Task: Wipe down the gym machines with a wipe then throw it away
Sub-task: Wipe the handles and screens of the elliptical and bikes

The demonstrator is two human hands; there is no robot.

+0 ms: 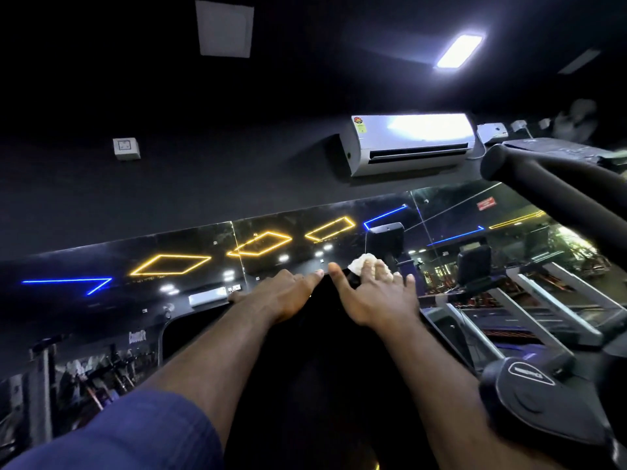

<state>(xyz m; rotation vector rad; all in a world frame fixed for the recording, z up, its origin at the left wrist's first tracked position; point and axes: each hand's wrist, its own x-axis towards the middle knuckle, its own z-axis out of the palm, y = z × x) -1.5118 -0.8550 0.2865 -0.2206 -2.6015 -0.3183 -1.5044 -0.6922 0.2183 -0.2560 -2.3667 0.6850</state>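
- I am wiping the top edge of the tall matte black machine panel (322,351) in front of me, so I judge the wiping step is under way and the throwing away is not yet due
- My right hand (376,301) is pressing the crumpled white paper wipe (361,262) onto that edge, fingers bending over it and clamping it, thumb sticking out leftwards
- My left hand (285,295) is lying flat just beside it, fingers straight and together
- Next, I am thinking, the wipe needs dragging along the edge under steady pressure
- The room is looking dark: a long wall mirror (101,300) is reflecting neon lines, a white wall air conditioner (407,144) is hanging above, and grey treadmills (549,300) are standing to my right
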